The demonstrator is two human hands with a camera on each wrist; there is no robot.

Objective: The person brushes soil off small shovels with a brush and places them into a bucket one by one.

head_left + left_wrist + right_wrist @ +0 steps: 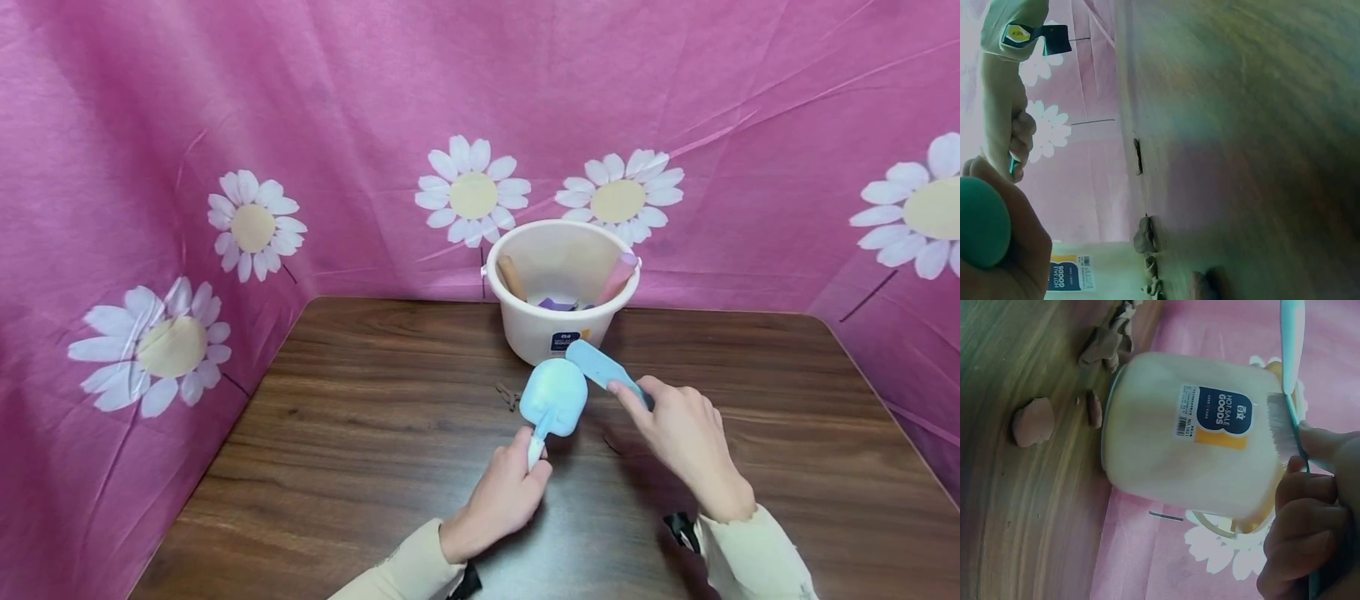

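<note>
My left hand [506, 492] grips the white handle of a small light-blue dustpan [555, 396], held up over the table. In the left wrist view the round green-looking end of the handle [984, 222] fills the lower left. My right hand [686, 433] holds a light-blue hand brush [600, 364], whose far end meets the dustpan's edge in the head view. From the right wrist, pale bristles [1282, 428] show beside the dustpan's rim [1292, 347]. Below lie brown clay-like scraps [508, 396] on the table, with a rounded lump [1035, 422] nearer the camera.
A white bucket [525, 325] stands at the back of the wooden table [360, 433], just behind the tools. Inside it are a tan stick [512, 277], a pink cylinder [618, 277] and something purple [557, 304]. A pink flowered cloth [360, 100] hangs behind.
</note>
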